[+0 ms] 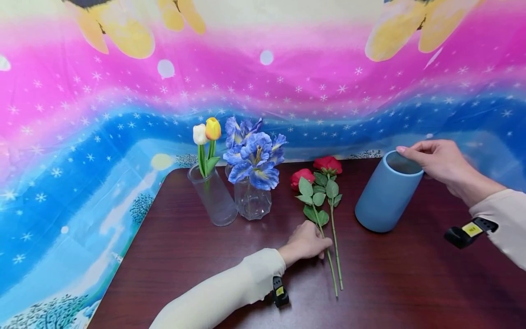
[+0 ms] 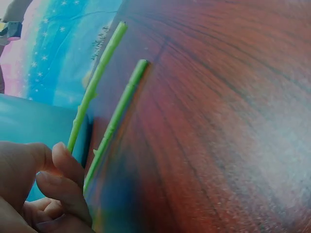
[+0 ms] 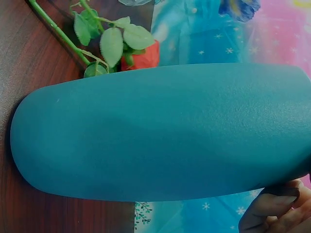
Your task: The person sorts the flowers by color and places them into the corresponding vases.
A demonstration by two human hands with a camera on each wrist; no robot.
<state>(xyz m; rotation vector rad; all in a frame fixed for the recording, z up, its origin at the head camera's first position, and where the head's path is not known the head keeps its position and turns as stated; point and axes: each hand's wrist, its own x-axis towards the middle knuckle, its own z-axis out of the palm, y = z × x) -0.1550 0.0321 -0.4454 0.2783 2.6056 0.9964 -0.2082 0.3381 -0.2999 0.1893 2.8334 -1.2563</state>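
My right hand (image 1: 445, 167) grips the rim of a tall blue vase (image 1: 384, 201), thumb over the near lip and fingers behind. The vase stands on the table; its matte side fills much of the right wrist view. Two red roses with green leaves lie side by side to its left. My left hand (image 1: 306, 241) pinches the stem of the left rose (image 1: 302, 178) below its leaves, close over the tabletop. The right rose (image 1: 328, 165) lies just beside that hand. In the left wrist view, two bare stem ends (image 2: 114, 121) stick out past the curled fingers (image 2: 65, 189).
Left of the roses, a faceted clear glass vase (image 1: 254, 203) holds blue flowers (image 1: 256, 155). Beside it stands a taller glass vase (image 1: 218, 205) with a white and a yellow tulip (image 1: 213, 129). A patterned cloth (image 1: 287, 105) hangs behind the dark wooden table (image 1: 197, 265).
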